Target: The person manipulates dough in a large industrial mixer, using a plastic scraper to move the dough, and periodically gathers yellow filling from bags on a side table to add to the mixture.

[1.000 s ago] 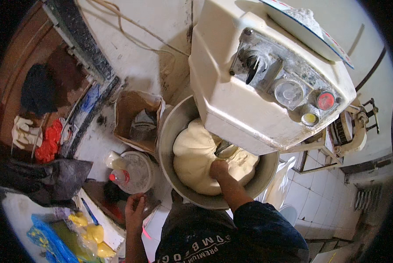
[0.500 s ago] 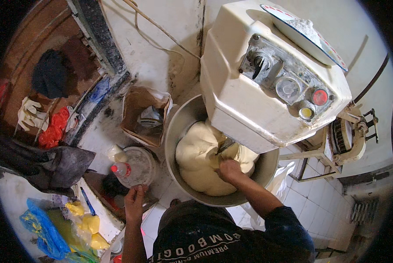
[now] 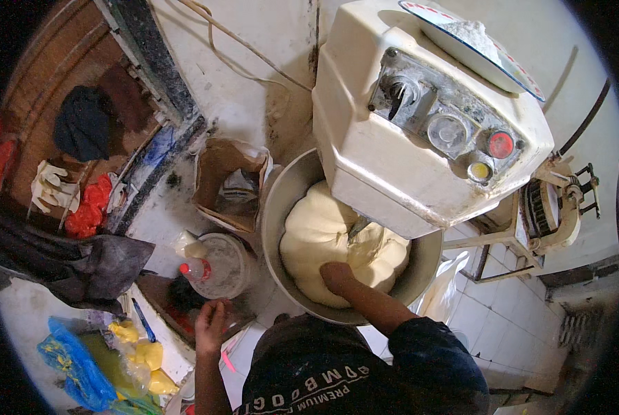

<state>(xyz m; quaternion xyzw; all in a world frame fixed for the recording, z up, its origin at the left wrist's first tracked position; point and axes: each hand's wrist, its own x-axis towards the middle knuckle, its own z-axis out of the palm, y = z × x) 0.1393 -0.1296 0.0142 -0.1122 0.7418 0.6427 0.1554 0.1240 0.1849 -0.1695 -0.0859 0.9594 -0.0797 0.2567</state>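
A large, smooth mass of pale dough (image 3: 314, 228) fills much of the deep metal mixing bowl (image 3: 273, 259), bulging around the metal dough hook (image 3: 355, 227). My right hand (image 3: 338, 278) presses against the near side of the dough, below the hook. Its fingers point down into the dough and are mostly hidden. Left of the bowl, my left hand (image 3: 211, 319) hangs with its fingers bent together, nothing visible in them. Just beyond it stands a round lidded tub (image 3: 225, 259) with a red-capped clear bottle (image 3: 196, 270) at its edge.
The cream mixer head (image 3: 364, 131) overhangs the bowl, carrying a plate of white powder (image 3: 472, 41). Behind the tub stands an open paper sack (image 3: 216, 169). At lower left lie a blue plastic bag (image 3: 74, 360) and yellow lumps (image 3: 147, 354). Another machine (image 3: 548, 211) stands at right.
My right hand has drawn back from beside the hook, toward me and to the left, onto the near dough. The left hand has lowered slightly. The view has shifted a little.
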